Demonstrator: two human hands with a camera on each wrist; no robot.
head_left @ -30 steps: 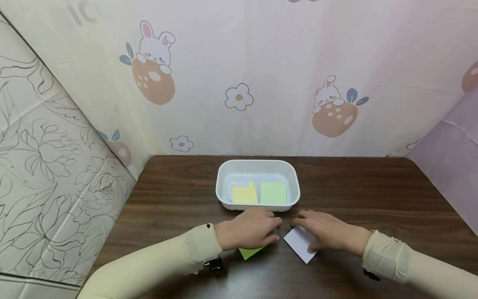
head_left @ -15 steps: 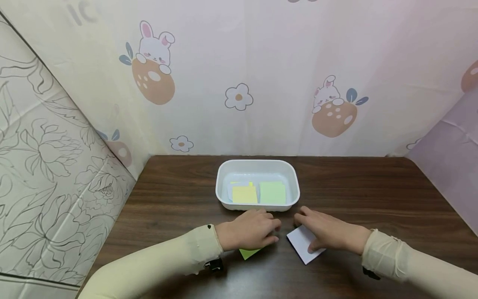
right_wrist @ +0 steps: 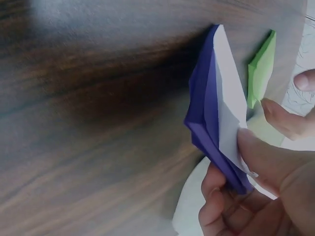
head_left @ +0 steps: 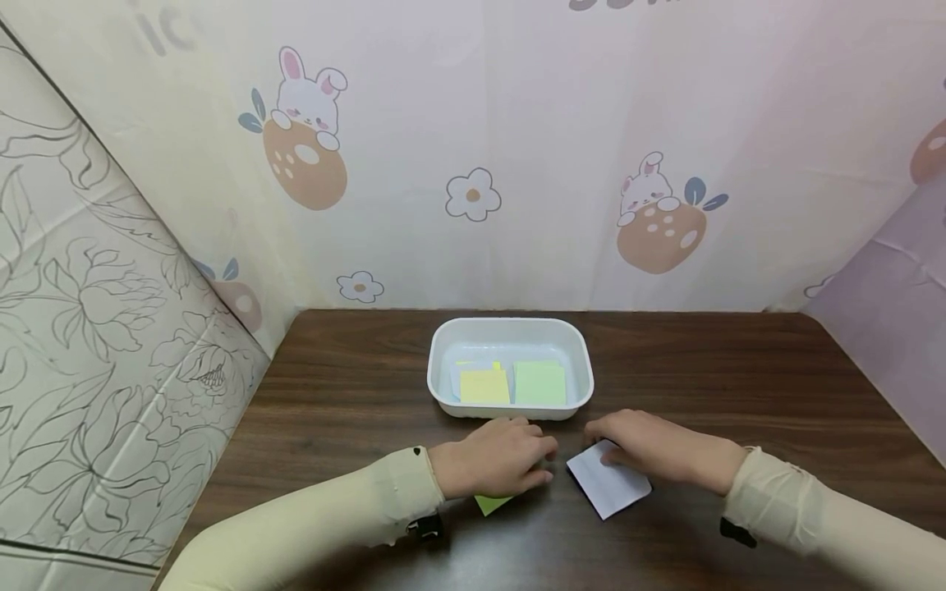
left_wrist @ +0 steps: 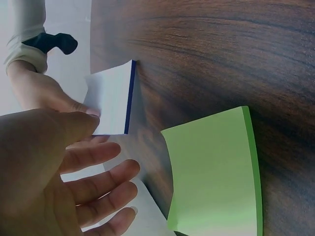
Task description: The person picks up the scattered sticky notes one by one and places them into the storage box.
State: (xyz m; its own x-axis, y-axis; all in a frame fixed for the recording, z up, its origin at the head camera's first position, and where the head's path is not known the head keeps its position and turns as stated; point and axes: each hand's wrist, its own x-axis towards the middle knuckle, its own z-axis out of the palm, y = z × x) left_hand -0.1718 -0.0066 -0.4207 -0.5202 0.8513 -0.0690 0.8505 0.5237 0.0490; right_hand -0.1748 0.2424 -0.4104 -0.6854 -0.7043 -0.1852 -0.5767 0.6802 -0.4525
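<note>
My right hand (head_left: 658, 443) pinches a sticky-note pad (head_left: 609, 486), with a pale top and purple beneath. In the right wrist view, the thumb lies on the pad's (right_wrist: 231, 93) pale face, with fingers curled under its lower end and purple layers along its side. My left hand (head_left: 491, 457) is just left of it, fingers loosely bent and holding nothing. A green sticky-note pad (left_wrist: 211, 172) lies on the table by the left fingers; in the head view that hand covers most of it.
Behind the hands stands a white plastic tray (head_left: 510, 412). Inside are yellow notes (head_left: 484, 387), light green notes (head_left: 539, 382) and some pale paper partly beneath the yellow. The dark wooden table (head_left: 709, 369) meets a printed cloth backdrop (head_left: 547, 246) at its far edge.
My right thumb has moved from the pale pad's near right edge up toward its far side, uncovering more of the top. The pad has shifted slightly right. My left hand has barely moved.
</note>
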